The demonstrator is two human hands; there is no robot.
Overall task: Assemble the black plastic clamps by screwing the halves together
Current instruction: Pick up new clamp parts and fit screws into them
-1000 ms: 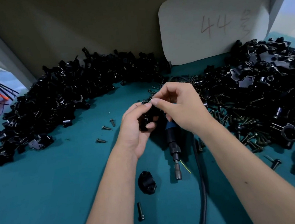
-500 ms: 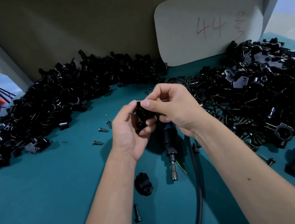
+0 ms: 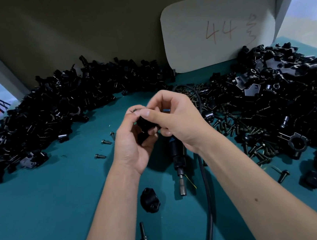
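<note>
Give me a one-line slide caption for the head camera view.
Both hands, left hand and right hand, grip a black clamp above the driver.

A teal tabletop (image 3: 37, 216) stands against a dull olive wall (image 3: 88, 26). A white board (image 3: 195, 45) with "44" in red leans there. Daylight enters at both sides.

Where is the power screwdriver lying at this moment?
In the head view, the power screwdriver lies on the teal table at centre, partly under the right hand, its bit toward the person, between a loose clamp half and the black cable.
</note>
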